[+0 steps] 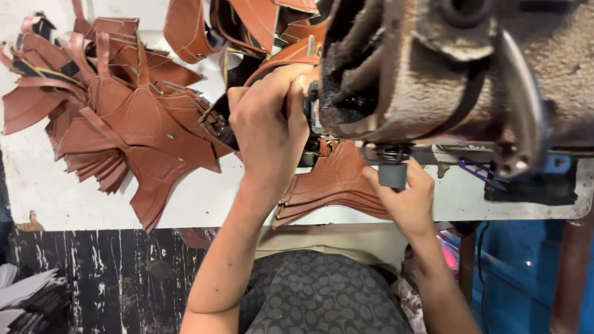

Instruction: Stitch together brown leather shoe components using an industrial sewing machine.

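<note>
The grimy grey sewing machine (445, 68) overhangs the white bench (185, 198). The left hand (269, 124) is closed on a tan leather strap piece (272, 59) at the needle; the right hand (405, 198) pinches the fanned brown leather panels (328, 182). Fingers this close risk a needle strike; the overhanging panels could slip off.

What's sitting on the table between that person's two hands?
In the head view, a stack of brown leather pieces lies between the left hand and right hand.
</note>
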